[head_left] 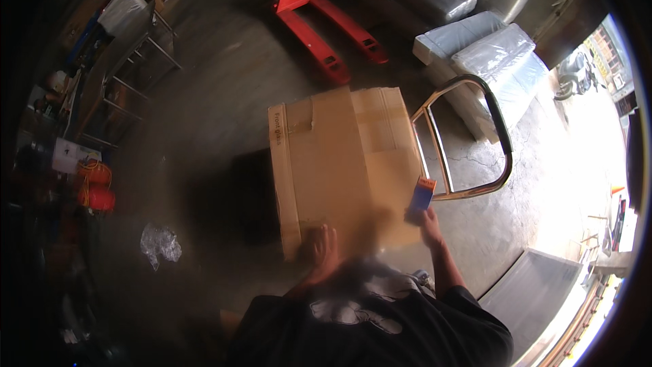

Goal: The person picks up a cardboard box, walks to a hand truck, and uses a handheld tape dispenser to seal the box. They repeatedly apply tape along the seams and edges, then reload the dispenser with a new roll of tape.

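A large cardboard box (pixel 326 163) stands in front of me, its brown top creased and taped, with a loose-looking flap at the upper right. My left hand (pixel 326 250) rests on its near edge, fingers stretched out and nothing held. Over the near right side of the box, my right hand (pixel 430 225) is closed around a small blue and orange box (pixel 422 194). Close beyond that small box rises a chrome cart handle (pixel 440 153) with a black grip; the cart's platform is hidden.
A red pallet jack (pixel 314 30) stands on the far floor. Plastic-wrapped furniture (pixel 489 61) sits at the far right. Along the left are a metal-framed table (pixel 129 68) and red-orange objects (pixel 95 187). Crumpled clear plastic (pixel 161 245) lies on the floor; a grey panel (pixel 530 295) is near right.
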Available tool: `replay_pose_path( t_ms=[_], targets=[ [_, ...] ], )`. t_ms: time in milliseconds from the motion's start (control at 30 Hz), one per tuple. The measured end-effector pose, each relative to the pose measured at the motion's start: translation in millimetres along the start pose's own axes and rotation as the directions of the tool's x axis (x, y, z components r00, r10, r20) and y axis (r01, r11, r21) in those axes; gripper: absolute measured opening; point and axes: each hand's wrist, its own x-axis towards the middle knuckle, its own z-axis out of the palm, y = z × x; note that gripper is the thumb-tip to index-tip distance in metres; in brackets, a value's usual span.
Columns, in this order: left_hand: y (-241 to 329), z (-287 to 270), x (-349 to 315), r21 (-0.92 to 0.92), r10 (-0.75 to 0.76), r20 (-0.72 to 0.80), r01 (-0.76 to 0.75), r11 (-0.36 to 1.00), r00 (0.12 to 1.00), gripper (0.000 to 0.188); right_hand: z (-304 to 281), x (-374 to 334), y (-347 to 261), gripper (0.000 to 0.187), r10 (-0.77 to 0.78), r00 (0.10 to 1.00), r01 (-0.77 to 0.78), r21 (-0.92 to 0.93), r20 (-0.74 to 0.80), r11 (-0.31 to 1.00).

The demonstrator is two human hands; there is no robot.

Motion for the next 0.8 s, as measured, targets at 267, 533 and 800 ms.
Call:
replay_pose_path(
  t_ms=[267,533,800],
  targets=[
    [-42,-52,-99,-0.54,-0.548,-0.315,0.329,0.775,0.775,0.036,46,147,-16,0.036,0.026,0.987,0.03,-0.34,0.16,0.94],
    [-110,-87,-111,-0.749,-0.74,-0.352,0.302,0.59,0.573,0.048,198,254,-5,0.063,0.003,0.866,0.444,-0.77,0.5,0.458],
    [-150,-85,-124,-0.808,-0.733,-0.215,0.304,0.505,0.645,0.053,239,271,-8,0.075,0.385,0.811,0.435,-0.894,0.44,0.107]
  ],
)
